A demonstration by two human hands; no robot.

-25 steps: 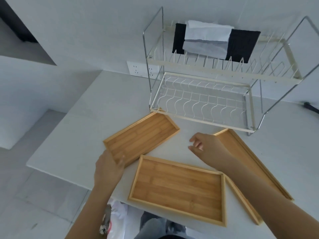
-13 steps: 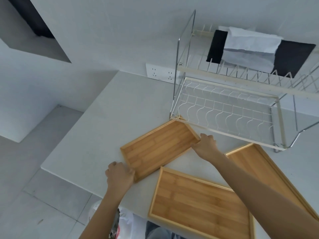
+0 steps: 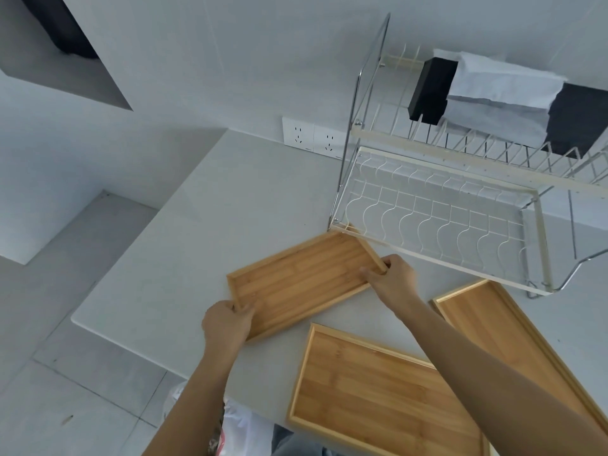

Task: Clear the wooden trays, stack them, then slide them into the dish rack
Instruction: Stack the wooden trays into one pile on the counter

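Honey-brown bamboo with lengthwise grain stripes and paler rims on 3 trays: the small tray (image 3: 301, 279), the middle tray (image 3: 381, 399), the right tray (image 3: 513, 334). Cream-white coated wire, bent into wavy lines over a square grid, on the lower shelf of the dish rack (image 3: 437, 222); shiny chrome on its side frame. Black and pale grey-white on the folded cloths (image 3: 500, 97) up top. Plain light grey on the countertop (image 3: 204, 232); white on the double wall socket (image 3: 314, 138).
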